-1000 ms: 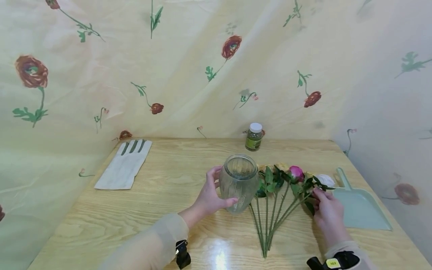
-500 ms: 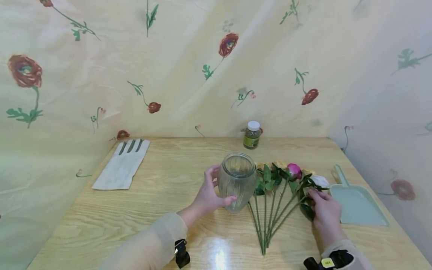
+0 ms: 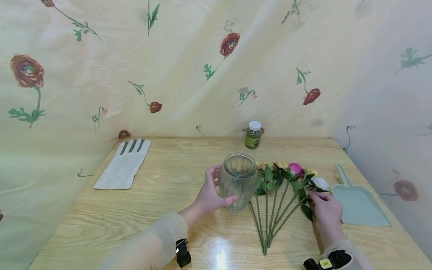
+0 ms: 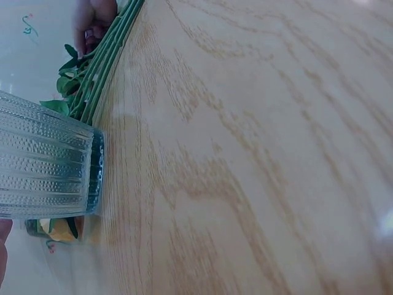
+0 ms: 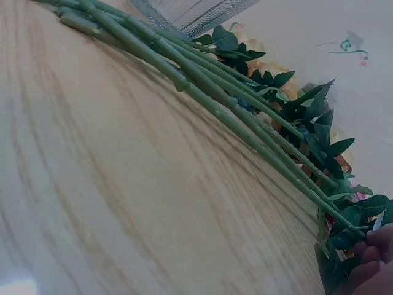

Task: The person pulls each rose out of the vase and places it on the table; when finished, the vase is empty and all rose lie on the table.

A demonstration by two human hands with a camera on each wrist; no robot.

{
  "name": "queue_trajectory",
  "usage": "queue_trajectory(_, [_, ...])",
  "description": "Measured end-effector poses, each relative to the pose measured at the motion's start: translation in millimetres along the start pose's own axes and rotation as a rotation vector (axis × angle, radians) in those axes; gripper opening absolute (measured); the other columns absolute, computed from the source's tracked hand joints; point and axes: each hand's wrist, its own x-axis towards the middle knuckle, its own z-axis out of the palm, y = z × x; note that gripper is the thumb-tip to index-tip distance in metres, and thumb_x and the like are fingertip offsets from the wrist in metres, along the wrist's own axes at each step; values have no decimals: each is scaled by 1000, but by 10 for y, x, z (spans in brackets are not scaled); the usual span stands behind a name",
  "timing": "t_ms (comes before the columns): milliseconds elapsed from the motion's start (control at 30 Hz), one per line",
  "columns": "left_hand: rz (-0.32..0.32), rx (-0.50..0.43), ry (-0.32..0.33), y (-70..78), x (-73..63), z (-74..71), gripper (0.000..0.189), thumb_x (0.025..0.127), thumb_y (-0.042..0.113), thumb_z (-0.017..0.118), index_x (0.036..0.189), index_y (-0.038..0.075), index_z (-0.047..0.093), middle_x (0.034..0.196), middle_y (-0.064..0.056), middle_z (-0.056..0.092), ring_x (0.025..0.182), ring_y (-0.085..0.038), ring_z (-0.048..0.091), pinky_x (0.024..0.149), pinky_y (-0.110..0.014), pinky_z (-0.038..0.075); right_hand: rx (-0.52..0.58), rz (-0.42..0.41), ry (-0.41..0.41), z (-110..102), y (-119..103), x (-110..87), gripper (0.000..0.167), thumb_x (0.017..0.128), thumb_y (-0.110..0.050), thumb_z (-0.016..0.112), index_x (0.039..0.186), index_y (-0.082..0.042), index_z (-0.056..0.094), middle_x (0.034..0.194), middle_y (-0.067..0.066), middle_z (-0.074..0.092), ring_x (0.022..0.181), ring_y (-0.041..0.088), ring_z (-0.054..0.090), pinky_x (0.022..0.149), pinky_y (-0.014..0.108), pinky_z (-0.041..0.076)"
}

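Note:
My left hand (image 3: 209,197) grips a clear ribbed glass vase (image 3: 237,191) from its left side, thumb at the front. The vase is upright, its mouth facing up, and its base (image 4: 95,172) is close to the tabletop in the left wrist view. To its right lies a fan of long-stemmed roses, their stems (image 3: 266,228) converging toward me. Among the blooms are a magenta rose (image 3: 295,170), yellowish ones (image 3: 281,164) and a white rose (image 3: 319,183) at the right end. My right hand (image 3: 326,212) pinches the white rose's stem just below its leaves.
A pale green dustpan (image 3: 362,204) lies right of my right hand. Behind the vase stands a small jar (image 3: 253,137) with a white lid. A white cloth glove-like piece (image 3: 123,167) with dark green stripes lies at the back left. Flower-printed fabric (image 3: 189,67) hangs behind the table.
My right hand has shifted slightly left with the white rose, whose bloom now shows more fully beside the yellow one. The left hand and vase have stayed in place.

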Motion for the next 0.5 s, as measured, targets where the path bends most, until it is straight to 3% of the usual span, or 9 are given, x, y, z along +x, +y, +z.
queue_trajectory(200, [33, 15, 13, 3, -6, 6, 92, 67, 19, 80, 137, 11, 19, 128, -17, 40, 121, -31, 39, 100, -47, 36, -86, -6, -2, -15, -1, -15, 6, 88, -18, 64, 89, -13, 66, 78, -11, 55, 68, 4, 53, 55, 17, 48])
queue_trajectory(400, [49, 19, 17, -10, -4, -1, 92, 66, 18, 80, 136, 10, 20, 127, -16, 42, 119, -31, 41, 99, -48, 38, -170, -43, 10, -24, -31, -18, 5, 87, -20, 66, 86, -15, 66, 71, -13, 55, 63, 2, 54, 54, 17, 48])
queue_trajectory(500, [49, 14, 15, -5, 2, -3, 92, 66, 17, 79, 136, 9, 19, 127, -17, 42, 119, -32, 41, 98, -48, 38, -220, -48, 17, -40, -51, -27, 10, 87, -25, 66, 88, -14, 67, 73, -13, 56, 69, 4, 53, 57, 16, 47])
